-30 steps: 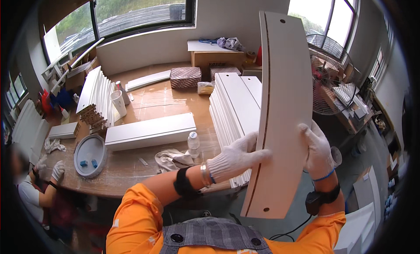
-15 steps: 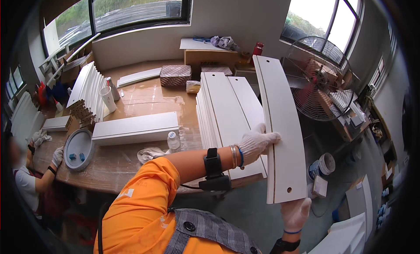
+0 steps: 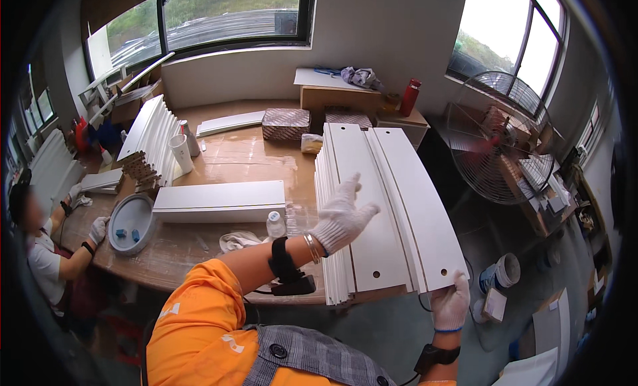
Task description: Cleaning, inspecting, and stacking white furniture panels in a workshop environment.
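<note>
A long white grooved board [image 3: 425, 200], with a round hole near its near end, lies at the right side of the table. It rests close beside a stack of similar white boards [image 3: 365, 206], perhaps overlapping its edge. My right hand [image 3: 450, 303], in a white knit glove, grips the board's near right corner. My left hand [image 3: 345, 214], gloved too, hovers over the stack with thumb and fingers spread, holding nothing. Whether it touches the top board I cannot tell.
Left of the stack are a white panel [image 3: 219, 198], a small clear bottle [image 3: 275, 224] and a grey round tub [image 3: 126, 248]. A co-worker [image 3: 56, 253] sits at the far left. A large fan [image 3: 498, 140] and a white bucket [image 3: 500, 272] stand on the right.
The board has come down from a raised position onto the right side of the table. My left hand has let go of it and moved left over the stack; my right hand still grips its end.
</note>
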The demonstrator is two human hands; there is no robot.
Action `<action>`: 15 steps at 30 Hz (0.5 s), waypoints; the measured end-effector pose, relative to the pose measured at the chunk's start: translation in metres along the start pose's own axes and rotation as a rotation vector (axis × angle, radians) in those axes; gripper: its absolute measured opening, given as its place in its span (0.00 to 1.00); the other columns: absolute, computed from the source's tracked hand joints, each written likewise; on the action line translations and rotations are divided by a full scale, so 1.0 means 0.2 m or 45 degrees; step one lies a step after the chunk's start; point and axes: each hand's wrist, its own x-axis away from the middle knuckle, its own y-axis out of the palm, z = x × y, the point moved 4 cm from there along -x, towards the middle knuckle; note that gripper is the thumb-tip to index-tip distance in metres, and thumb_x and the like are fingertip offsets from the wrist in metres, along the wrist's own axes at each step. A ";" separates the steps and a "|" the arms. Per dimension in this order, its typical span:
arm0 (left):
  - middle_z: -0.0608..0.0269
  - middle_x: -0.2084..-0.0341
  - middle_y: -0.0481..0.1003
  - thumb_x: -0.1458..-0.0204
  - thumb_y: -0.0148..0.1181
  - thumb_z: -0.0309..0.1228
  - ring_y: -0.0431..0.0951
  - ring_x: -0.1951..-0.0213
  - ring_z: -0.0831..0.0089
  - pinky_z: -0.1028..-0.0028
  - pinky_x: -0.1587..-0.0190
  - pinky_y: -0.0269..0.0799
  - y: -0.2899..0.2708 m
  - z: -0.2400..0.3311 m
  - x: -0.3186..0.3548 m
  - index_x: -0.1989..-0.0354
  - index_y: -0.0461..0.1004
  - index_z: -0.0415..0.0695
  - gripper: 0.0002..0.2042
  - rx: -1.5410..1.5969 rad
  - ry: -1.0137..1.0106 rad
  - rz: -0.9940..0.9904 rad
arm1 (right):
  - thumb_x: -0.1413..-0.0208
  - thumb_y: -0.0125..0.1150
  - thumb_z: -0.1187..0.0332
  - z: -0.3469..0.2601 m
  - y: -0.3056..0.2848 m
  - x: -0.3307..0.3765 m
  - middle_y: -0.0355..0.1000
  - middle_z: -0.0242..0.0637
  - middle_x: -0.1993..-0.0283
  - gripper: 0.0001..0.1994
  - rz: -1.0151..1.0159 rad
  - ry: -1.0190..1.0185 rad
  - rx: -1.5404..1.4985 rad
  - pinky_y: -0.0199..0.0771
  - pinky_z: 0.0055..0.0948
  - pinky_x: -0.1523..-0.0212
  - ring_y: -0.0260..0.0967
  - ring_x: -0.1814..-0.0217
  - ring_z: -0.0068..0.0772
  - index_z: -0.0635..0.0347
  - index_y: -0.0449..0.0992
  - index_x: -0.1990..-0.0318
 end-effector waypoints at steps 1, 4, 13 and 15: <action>0.38 0.37 0.65 0.48 0.67 0.43 0.69 0.37 0.51 0.62 0.38 0.68 -0.04 -0.04 0.01 0.29 0.52 0.33 0.43 -0.076 0.017 0.071 | 0.35 0.51 0.69 0.01 0.00 -0.02 0.70 0.41 0.43 0.17 0.006 0.019 0.001 0.73 0.35 0.40 0.70 0.41 0.34 0.67 0.67 0.41; 0.34 0.37 0.63 0.51 0.67 0.43 0.64 0.34 0.45 0.59 0.32 0.60 -0.09 -0.19 0.01 0.32 0.56 0.33 0.42 -0.208 -0.083 0.200 | 0.35 0.52 0.69 0.05 0.00 -0.05 0.71 0.41 0.43 0.17 0.039 0.044 -0.012 0.74 0.34 0.40 0.72 0.42 0.34 0.67 0.67 0.42; 0.28 0.38 0.63 0.46 0.63 0.46 0.66 0.35 0.48 0.65 0.34 0.61 0.06 -0.43 0.01 0.30 0.48 0.23 0.46 -0.060 -0.324 -0.024 | 0.32 0.52 0.62 -0.09 -0.11 -0.04 0.74 0.38 0.58 0.16 -0.213 0.701 0.433 0.77 0.28 0.67 0.75 0.60 0.31 0.68 0.73 0.51; 0.28 0.39 0.64 0.46 0.62 0.46 0.67 0.36 0.49 0.65 0.35 0.62 0.08 -0.46 0.00 0.30 0.47 0.23 0.46 -0.073 -0.347 -0.039 | 0.32 0.52 0.59 -0.19 -0.19 -0.03 0.73 0.35 0.64 0.17 -0.287 0.798 0.691 0.72 0.22 0.73 0.74 0.66 0.26 0.68 0.75 0.55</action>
